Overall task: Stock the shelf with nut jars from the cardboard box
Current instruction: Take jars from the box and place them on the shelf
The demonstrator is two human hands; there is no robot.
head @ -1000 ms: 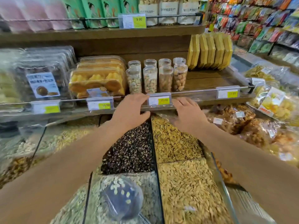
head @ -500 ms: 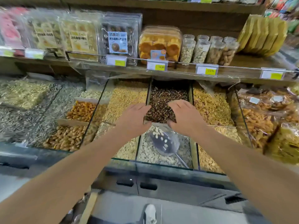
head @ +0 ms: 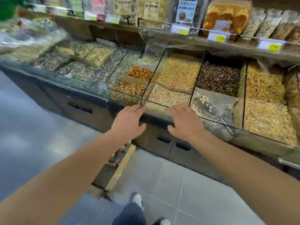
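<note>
Hands, left hand (head: 128, 121) and right hand (head: 185, 122), spread open, empty, seemingly hovering before the glass bins (head: 162, 104).

Cardboard box (head: 119, 166) behind left forearm.

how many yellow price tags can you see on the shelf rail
5: three sharp ones at right, and two blurred ones further left. More may be lost in the blur at far left.
</note>
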